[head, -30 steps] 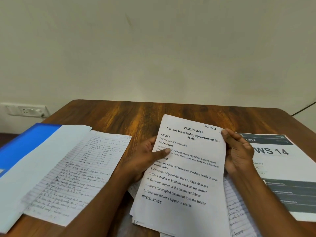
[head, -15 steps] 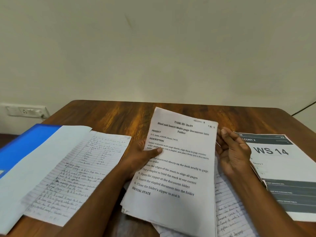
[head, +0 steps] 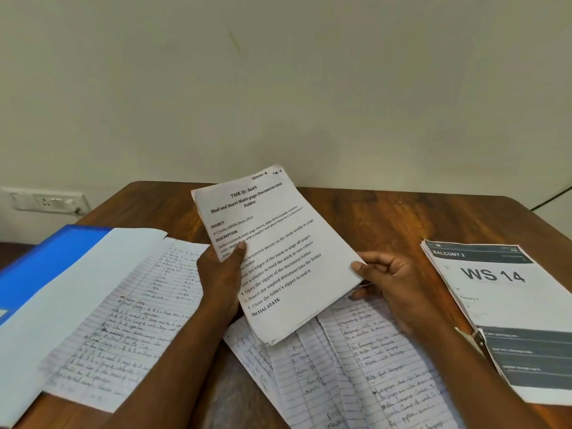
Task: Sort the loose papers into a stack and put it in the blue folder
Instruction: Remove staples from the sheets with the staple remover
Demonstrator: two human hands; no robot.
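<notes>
Head view shows the left hand point(head: 221, 274) pinching the near-left edge of a thin white printed packet point(head: 272, 252), thumb curled on top, while the right hand point(head: 390, 283) grips its right corner, thumb over the page and fingers curled beneath. The packet hangs tilted above loose lined handwritten sheets point(head: 349, 363) on the brown wooden table point(head: 387, 218). The blue folder point(head: 40, 267) lies open at far left, well apart. To gather well, the person should likely set the packet squarely on the lined sheets, then tap all edges flush.
</notes>
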